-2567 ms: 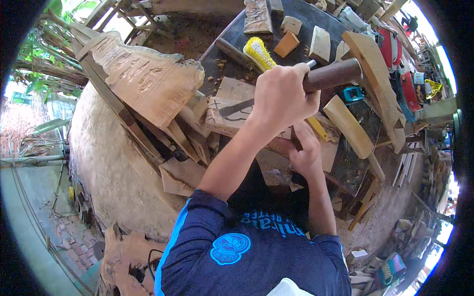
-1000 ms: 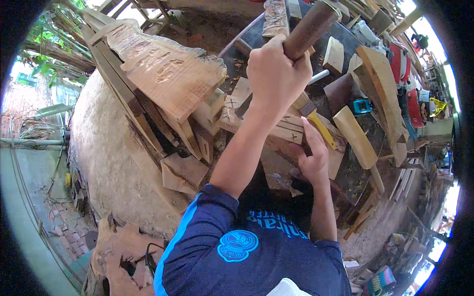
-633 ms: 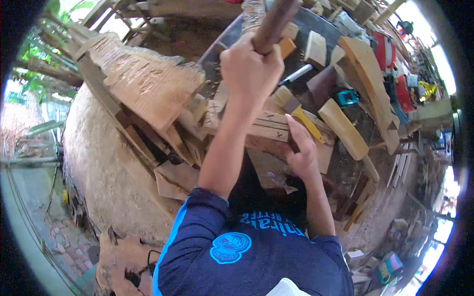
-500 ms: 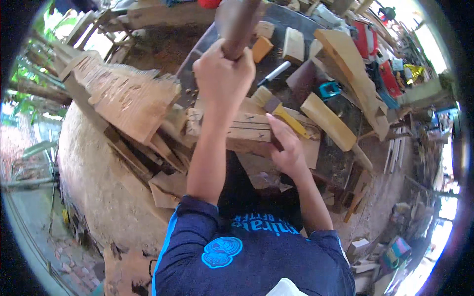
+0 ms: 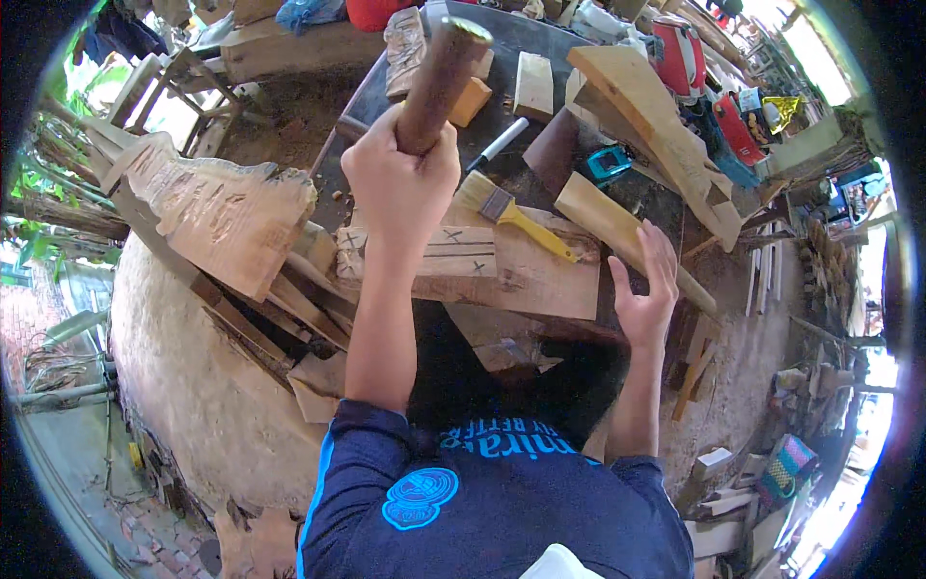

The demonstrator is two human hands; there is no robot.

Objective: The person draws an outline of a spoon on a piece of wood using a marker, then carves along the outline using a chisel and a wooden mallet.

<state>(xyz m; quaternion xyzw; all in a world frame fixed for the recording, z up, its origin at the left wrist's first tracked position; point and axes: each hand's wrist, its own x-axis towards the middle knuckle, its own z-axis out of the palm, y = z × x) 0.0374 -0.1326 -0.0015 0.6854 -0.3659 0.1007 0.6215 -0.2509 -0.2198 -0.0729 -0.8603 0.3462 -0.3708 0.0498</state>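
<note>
My left hand point(image 5: 403, 183) is closed round a thick, round brown wooden stick point(image 5: 434, 92) with a pale cut end, raised above the bench. My right hand point(image 5: 648, 289) is open, thumb and fingers apart, beside a wooden mallet point(image 5: 606, 214) with a flat, squared head and a round handle. Whether its fingertips touch the mallet I cannot tell. Before me lies a small wooden block point(image 5: 461, 253) with dark lines and crosses, partly behind my left forearm, on a larger plank point(image 5: 555, 289). A brush with a yellow handle point(image 5: 535, 232) rests across that plank.
Farther back on the dark bench are a white marker point(image 5: 502, 141), a brown sheet point(image 5: 552, 152), a teal tool point(image 5: 608, 164) and wood blocks point(image 5: 533, 85). A long shaped board point(image 5: 656, 125) stands at right. Another rough board point(image 5: 217, 207) lies at left.
My right hand has left the marked block and moved right to beside the mallet. My left hand still holds the stick, now tilted differently. The view has shifted slightly.
</note>
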